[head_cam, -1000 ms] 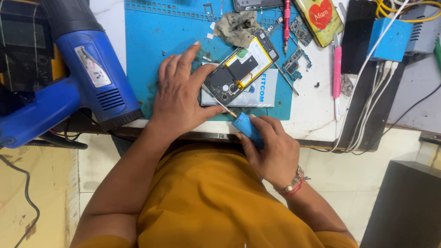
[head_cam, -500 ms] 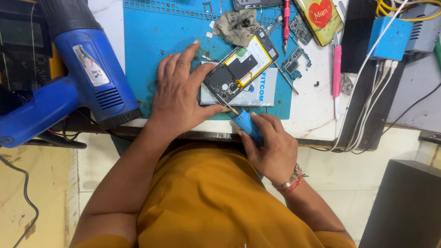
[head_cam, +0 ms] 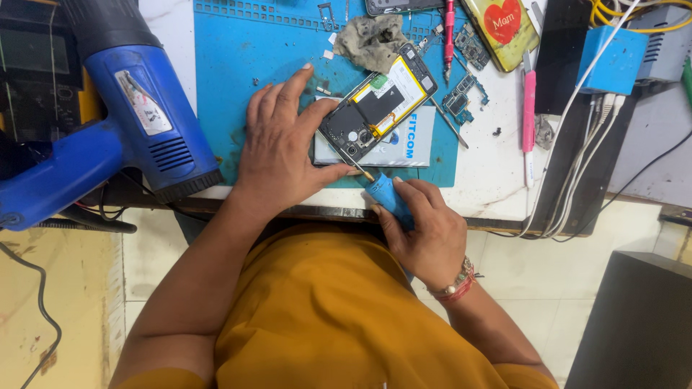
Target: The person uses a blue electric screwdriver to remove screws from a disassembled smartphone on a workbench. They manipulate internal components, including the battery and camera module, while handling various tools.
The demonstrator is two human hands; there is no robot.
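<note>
Still bracing phone [head_cam: 376,110] with left hand [head_cam: 282,148], fingers spread; right hand [head_cam: 425,230] gripping screwdriver [head_cam: 380,189], tip barely shifting — still working same screw.

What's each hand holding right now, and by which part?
Right hand grips a screwdriver by its blue handle. Left hand grasps nothing; it steadies the opened phone at its lower end.

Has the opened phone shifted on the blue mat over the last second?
No. The opened phone lies at the same angle against the blue mat, pinned by the left hand; the right hand holds the screwdriver.
</note>
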